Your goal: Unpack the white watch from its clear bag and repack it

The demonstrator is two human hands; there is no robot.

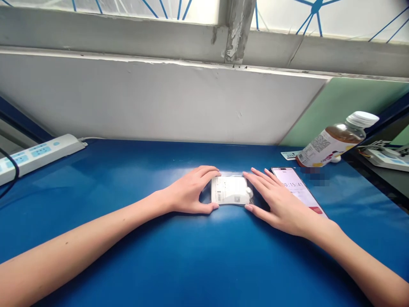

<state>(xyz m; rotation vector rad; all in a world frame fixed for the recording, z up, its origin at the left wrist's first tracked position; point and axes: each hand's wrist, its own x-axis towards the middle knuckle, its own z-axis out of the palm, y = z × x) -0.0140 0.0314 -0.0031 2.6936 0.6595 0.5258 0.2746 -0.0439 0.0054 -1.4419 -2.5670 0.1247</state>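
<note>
A small flat white packet (230, 190) lies on the blue tabletop, with printed text, a barcode and a QR code on its face. Clear wrapping and a small round white part show at its right end. My left hand (195, 189) grips the packet's left end, thumb at the near corner and fingers at the far corner. At the opposite end, my right hand (277, 200) holds it the same way, its other fingers spread over the edge of a phone (297, 187). The phone lies face up with a timer on its screen, partly covered by that hand.
A bottle (332, 145) of brown drink with a white cap stands at the back right, beside a small printed card (289, 155). A white power strip (41, 154) with a black cable lies at the left. Another power strip (388, 158) is at the far right. A wall (159, 100) closes off the back.
</note>
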